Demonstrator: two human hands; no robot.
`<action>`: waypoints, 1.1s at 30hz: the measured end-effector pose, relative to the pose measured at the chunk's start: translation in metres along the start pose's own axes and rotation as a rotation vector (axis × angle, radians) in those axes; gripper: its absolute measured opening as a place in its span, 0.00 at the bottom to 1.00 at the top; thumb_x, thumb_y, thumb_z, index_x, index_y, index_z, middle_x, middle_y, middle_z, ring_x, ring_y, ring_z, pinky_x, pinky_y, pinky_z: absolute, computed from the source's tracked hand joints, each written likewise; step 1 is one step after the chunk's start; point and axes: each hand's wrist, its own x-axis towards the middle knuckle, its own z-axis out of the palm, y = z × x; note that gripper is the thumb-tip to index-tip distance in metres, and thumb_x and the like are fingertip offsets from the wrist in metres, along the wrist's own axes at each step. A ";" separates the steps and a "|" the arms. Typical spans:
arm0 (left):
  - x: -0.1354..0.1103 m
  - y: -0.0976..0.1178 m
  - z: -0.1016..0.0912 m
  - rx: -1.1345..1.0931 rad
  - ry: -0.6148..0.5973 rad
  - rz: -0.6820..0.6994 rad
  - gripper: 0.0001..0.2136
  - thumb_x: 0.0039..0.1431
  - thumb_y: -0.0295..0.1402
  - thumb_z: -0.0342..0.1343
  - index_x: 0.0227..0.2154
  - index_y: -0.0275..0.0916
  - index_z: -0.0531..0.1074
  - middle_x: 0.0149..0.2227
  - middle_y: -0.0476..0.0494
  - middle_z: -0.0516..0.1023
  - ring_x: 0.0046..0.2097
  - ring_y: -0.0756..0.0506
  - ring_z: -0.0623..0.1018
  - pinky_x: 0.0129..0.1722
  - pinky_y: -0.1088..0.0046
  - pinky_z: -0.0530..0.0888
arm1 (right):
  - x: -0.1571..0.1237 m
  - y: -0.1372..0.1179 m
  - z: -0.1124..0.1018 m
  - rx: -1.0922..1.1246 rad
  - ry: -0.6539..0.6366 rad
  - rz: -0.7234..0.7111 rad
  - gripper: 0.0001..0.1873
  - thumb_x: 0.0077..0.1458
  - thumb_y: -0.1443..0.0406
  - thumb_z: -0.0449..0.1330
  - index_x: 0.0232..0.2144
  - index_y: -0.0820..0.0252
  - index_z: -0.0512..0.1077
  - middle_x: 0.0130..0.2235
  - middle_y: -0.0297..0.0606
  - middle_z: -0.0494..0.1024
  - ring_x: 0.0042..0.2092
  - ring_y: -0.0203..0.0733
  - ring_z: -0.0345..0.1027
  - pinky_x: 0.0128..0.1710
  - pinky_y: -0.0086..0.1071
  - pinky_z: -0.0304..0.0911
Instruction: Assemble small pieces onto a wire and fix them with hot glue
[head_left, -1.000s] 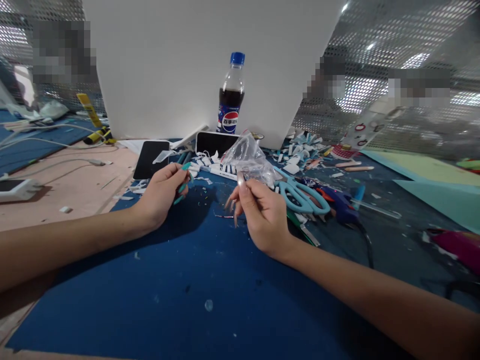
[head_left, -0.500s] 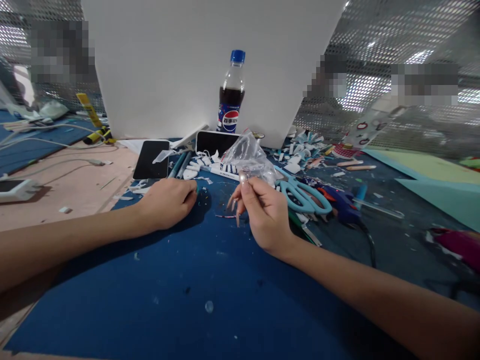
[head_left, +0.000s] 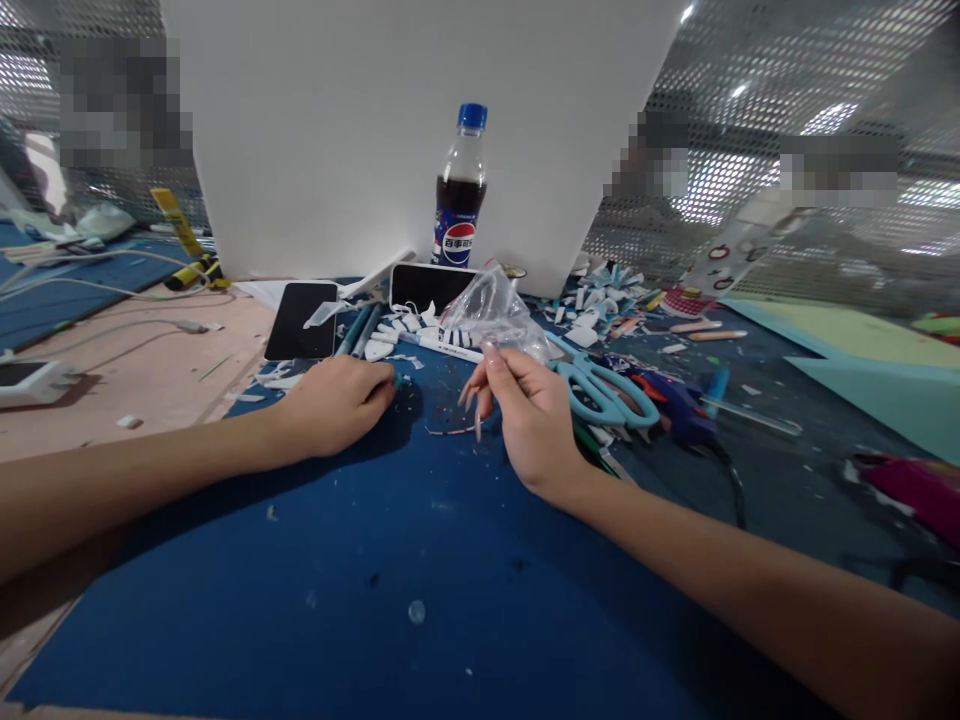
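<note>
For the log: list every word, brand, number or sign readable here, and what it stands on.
"百事可" plus a partly turned-away fourth character: blue label of the clear plastic bottle of dark drink.
Round red, white and blue logo: same label.
Small dark print on the slim white pen-like stick: too small to read.

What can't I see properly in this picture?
All in the head view:
Left hand: its own back hides anything held.
Right hand: anything pinched is too small to tell.
Pepsi bottle: its base is behind the phone.
Magenta thing: blurry, cut off by the right edge.
</note>
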 end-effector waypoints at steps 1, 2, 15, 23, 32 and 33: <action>0.000 0.000 0.000 -0.008 -0.004 -0.008 0.13 0.57 0.33 0.41 0.21 0.38 0.65 0.19 0.48 0.67 0.22 0.50 0.65 0.23 0.74 0.56 | 0.000 0.000 0.000 -0.002 -0.002 0.004 0.18 0.61 0.61 0.49 0.20 0.59 0.66 0.14 0.28 0.63 0.20 0.31 0.63 0.25 0.29 0.63; 0.000 0.001 -0.001 -0.015 -0.005 -0.022 0.13 0.56 0.33 0.41 0.20 0.38 0.64 0.19 0.48 0.66 0.22 0.51 0.65 0.22 0.74 0.55 | -0.001 0.000 0.000 -0.007 -0.005 0.007 0.18 0.61 0.61 0.49 0.20 0.59 0.66 0.14 0.28 0.63 0.20 0.32 0.63 0.25 0.29 0.62; -0.002 0.001 0.005 0.072 0.387 0.147 0.10 0.61 0.31 0.41 0.27 0.36 0.64 0.26 0.45 0.68 0.29 0.49 0.66 0.29 0.73 0.63 | 0.000 0.000 0.002 0.009 0.027 0.022 0.19 0.61 0.62 0.49 0.19 0.59 0.65 0.14 0.27 0.63 0.17 0.29 0.60 0.23 0.28 0.60; 0.015 0.020 0.007 0.441 0.219 0.546 0.13 0.62 0.37 0.42 0.34 0.35 0.68 0.33 0.40 0.71 0.35 0.43 0.67 0.33 0.67 0.61 | 0.003 0.002 0.004 0.090 0.103 0.075 0.19 0.61 0.62 0.49 0.18 0.60 0.63 0.13 0.25 0.60 0.15 0.27 0.56 0.18 0.26 0.55; 0.023 0.020 0.010 0.402 0.052 0.562 0.07 0.57 0.27 0.47 0.35 0.35 0.69 0.33 0.42 0.73 0.34 0.44 0.66 0.31 0.67 0.59 | 0.003 0.003 0.005 0.125 0.117 0.053 0.20 0.60 0.64 0.48 0.17 0.60 0.62 0.13 0.25 0.60 0.15 0.27 0.56 0.18 0.24 0.56; 0.024 0.019 0.011 0.396 0.045 0.571 0.06 0.57 0.27 0.47 0.34 0.35 0.69 0.33 0.42 0.73 0.34 0.44 0.66 0.31 0.67 0.59 | 0.003 0.004 0.006 0.121 0.120 0.053 0.20 0.60 0.64 0.48 0.17 0.60 0.62 0.13 0.25 0.60 0.15 0.27 0.56 0.18 0.24 0.56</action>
